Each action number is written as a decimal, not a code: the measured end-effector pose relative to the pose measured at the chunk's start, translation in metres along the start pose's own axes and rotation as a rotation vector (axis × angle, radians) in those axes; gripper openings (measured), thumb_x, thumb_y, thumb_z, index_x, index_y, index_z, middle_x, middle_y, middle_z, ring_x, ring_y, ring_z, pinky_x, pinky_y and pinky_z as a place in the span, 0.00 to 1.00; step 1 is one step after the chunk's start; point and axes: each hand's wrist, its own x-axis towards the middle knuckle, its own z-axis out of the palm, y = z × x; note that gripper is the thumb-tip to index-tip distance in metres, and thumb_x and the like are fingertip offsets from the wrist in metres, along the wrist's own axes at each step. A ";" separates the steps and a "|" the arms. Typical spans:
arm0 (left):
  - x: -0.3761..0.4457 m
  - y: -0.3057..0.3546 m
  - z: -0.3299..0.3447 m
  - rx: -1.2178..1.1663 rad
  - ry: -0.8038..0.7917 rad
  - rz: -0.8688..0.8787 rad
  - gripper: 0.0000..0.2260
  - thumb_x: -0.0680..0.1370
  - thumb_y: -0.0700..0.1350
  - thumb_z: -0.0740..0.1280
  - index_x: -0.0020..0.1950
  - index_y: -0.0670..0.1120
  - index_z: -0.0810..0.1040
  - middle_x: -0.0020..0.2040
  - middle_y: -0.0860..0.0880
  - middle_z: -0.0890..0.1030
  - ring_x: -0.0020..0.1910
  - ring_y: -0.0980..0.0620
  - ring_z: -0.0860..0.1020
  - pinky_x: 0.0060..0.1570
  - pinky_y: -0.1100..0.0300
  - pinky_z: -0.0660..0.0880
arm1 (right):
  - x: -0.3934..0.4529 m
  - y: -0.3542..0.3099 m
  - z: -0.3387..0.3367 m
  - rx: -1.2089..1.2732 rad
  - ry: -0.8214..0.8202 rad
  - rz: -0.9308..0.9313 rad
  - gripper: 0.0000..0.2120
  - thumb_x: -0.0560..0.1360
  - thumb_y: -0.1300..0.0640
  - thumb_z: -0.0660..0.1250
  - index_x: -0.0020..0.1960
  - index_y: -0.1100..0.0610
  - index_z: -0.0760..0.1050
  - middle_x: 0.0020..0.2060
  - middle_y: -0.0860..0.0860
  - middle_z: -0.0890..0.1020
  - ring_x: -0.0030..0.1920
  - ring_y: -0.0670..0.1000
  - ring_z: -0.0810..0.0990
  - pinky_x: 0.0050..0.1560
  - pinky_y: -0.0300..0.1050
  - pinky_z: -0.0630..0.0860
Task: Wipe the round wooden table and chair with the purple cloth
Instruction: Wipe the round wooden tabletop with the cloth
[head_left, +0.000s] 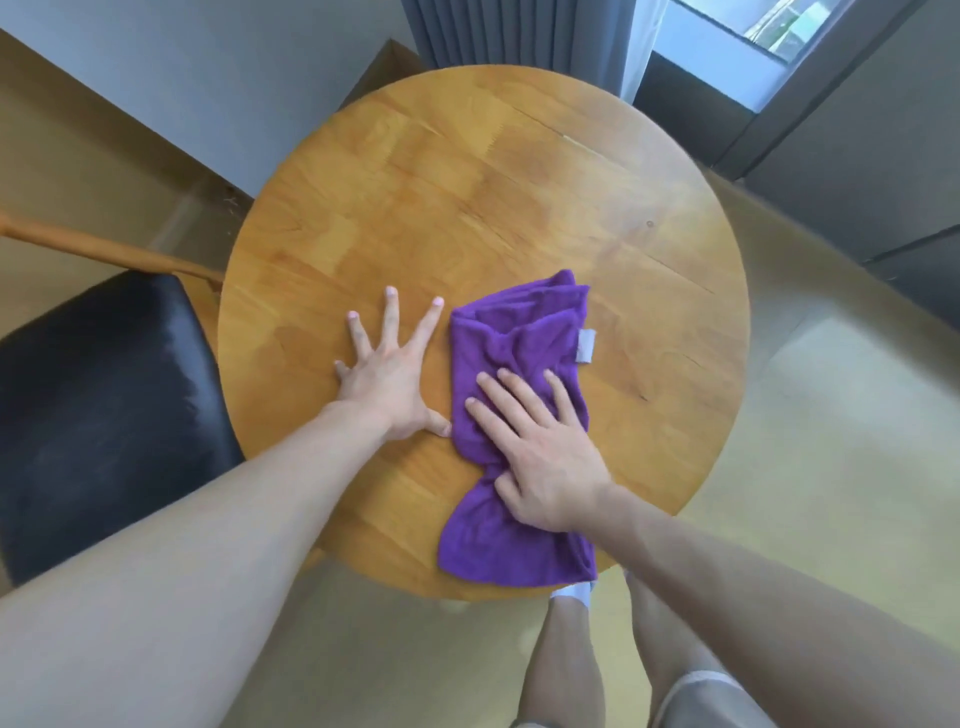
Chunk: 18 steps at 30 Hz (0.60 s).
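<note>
Head view: one purple cloth (519, 410) under flat right hand (540, 457); left hand (387, 371) splayed on one table (467, 197).

Soft, even daylight fills the room, coming from the window (748, 47) at the upper right, where the glass is washed out nearly to white. The round wooden surface (467, 208) carries a pale sheen across its far half, with no hard glare. Shadows are faint and diffuse; the black chair seat (104, 395) shows a dull grey reflection. The wide-angle lens bends walls and floor strongly toward the edges and stretches the forearms at the bottom. Detail is slightly soft overall, and the right hand (545, 467) looks a little smeared.
</note>
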 end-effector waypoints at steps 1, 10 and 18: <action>0.001 0.000 -0.001 -0.003 -0.006 -0.006 0.68 0.60 0.61 0.84 0.77 0.69 0.29 0.78 0.52 0.23 0.80 0.32 0.34 0.71 0.26 0.60 | 0.002 0.016 -0.006 -0.009 -0.037 -0.106 0.40 0.68 0.47 0.62 0.80 0.53 0.64 0.82 0.52 0.59 0.82 0.55 0.55 0.79 0.66 0.49; 0.011 0.007 -0.005 -0.074 -0.074 -0.060 0.70 0.60 0.56 0.86 0.77 0.68 0.31 0.76 0.51 0.21 0.78 0.32 0.31 0.71 0.23 0.54 | 0.049 0.082 -0.055 0.149 0.291 0.716 0.37 0.65 0.55 0.64 0.75 0.54 0.68 0.80 0.50 0.64 0.81 0.54 0.57 0.80 0.62 0.48; 0.012 0.008 -0.001 -0.106 -0.050 -0.072 0.68 0.60 0.49 0.87 0.78 0.69 0.34 0.76 0.52 0.22 0.78 0.32 0.30 0.70 0.21 0.53 | 0.022 -0.032 -0.006 0.016 0.027 0.193 0.41 0.64 0.54 0.67 0.77 0.56 0.66 0.81 0.53 0.61 0.82 0.57 0.54 0.79 0.66 0.47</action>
